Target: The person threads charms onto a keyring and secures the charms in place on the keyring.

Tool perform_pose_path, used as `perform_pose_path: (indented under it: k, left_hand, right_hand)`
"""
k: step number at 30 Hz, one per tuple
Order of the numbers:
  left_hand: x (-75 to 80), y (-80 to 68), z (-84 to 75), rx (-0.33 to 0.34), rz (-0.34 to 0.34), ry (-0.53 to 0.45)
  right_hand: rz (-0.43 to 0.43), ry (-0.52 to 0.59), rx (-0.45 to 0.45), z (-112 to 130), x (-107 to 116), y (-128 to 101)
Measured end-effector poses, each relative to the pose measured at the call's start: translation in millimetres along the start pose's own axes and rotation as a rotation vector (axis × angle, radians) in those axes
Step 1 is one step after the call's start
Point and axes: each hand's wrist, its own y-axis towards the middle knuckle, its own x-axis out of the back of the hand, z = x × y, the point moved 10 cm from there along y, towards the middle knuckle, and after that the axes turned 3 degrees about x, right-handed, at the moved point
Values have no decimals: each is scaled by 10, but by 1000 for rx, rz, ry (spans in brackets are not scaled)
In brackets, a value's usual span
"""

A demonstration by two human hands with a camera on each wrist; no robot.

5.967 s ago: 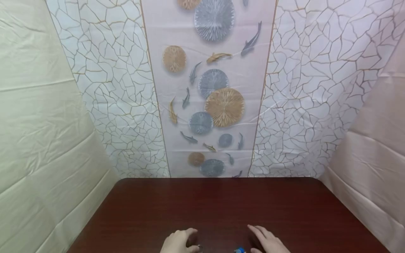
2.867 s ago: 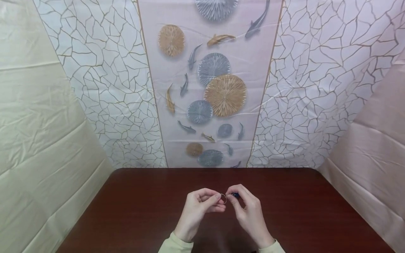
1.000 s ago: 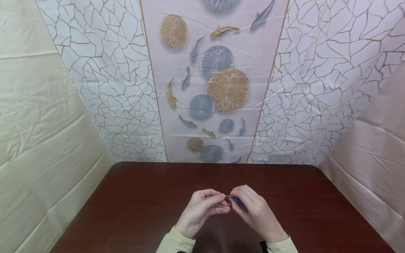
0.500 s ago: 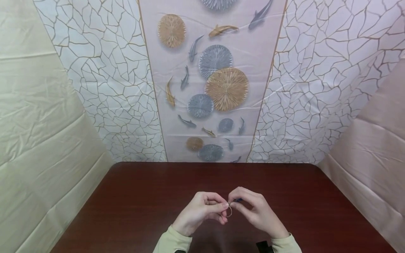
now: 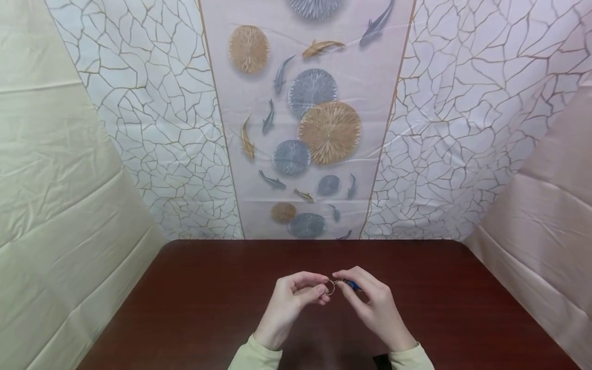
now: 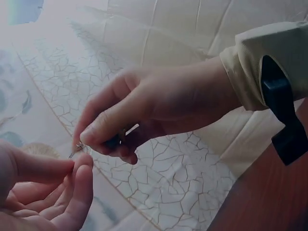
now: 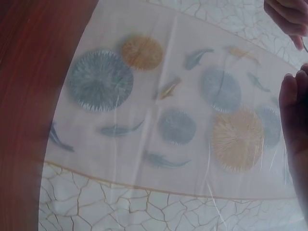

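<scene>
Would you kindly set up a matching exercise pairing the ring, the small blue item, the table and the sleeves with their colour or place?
Things:
1. metal ring
2. small blue item
3. table
4. sleeves

Descriptions:
A. dark red-brown wood
B. pale yellow-green cloth
C. pinched by the left hand
D. pinched by the right hand

Pairs: 1-C, 2-D, 3-A, 4-B

I am wearing a pale yellow-green long-sleeved top, and its soft cuffs (image 5: pixel 252 353) are ending at both wrists at the bottom of the head view. A black strap with a plastic buckle (image 6: pixel 284 113) is wrapping over my right sleeve (image 6: pixel 269 62), at the right edge of the left-wrist view.
</scene>
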Motion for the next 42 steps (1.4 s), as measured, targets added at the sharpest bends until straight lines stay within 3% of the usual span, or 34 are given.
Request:
perform_pose_path:
  k: [5, 14, 21, 28, 35, 39, 42]
  left_hand:
    - [-31, -8, 35, 21, 36, 62]
    - [18, -22, 16, 36, -8, 26]
    - [101, -25, -45, -27, -85, 124]
    - [30, -7, -83, -78, -19, 222]
    - [24, -3, -31, 9, 7, 145]
    - [59, -7, -36, 17, -30, 80]
    - [106, 2, -44, 0, -78, 86]
  right_hand:
    - [19, -33, 68, 36, -40, -27]
    - [96, -94, -14, -27, -86, -56]
    - [141, -123, 48, 31, -130, -63]
    - [167, -140, 74, 67, -169, -42]
    - [171, -173, 18, 6, -171, -49]
    - [154, -177, 7, -13, -153, -53]
    - [142, -183, 7, -8, -138, -47]
